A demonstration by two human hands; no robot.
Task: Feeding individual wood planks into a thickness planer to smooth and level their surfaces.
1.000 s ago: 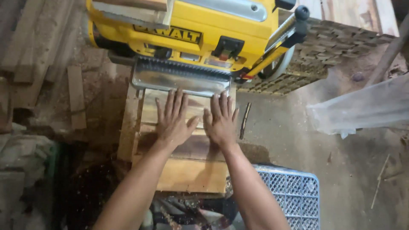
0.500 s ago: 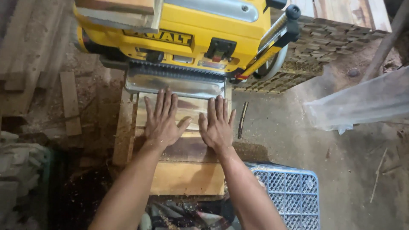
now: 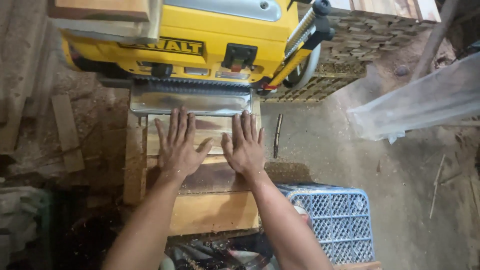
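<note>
Here, the left hand (image 3: 178, 147) lies flat with fingers spread on a wooden board (image 3: 210, 172), palm down; the right hand (image 3: 245, 147) presses just beside it, fingers spread too. The board's far end meets the metal tray (image 3: 190, 102) of the yellow planer (image 3: 200, 35); a blue crate (image 3: 335, 220) sits to the right

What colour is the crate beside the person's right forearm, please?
The crate is light blue plastic with a lattice pattern, seen in the head view.

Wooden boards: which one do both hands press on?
The wide board leading into the yellow planer; left hand and right hand lie flat on it.
</note>
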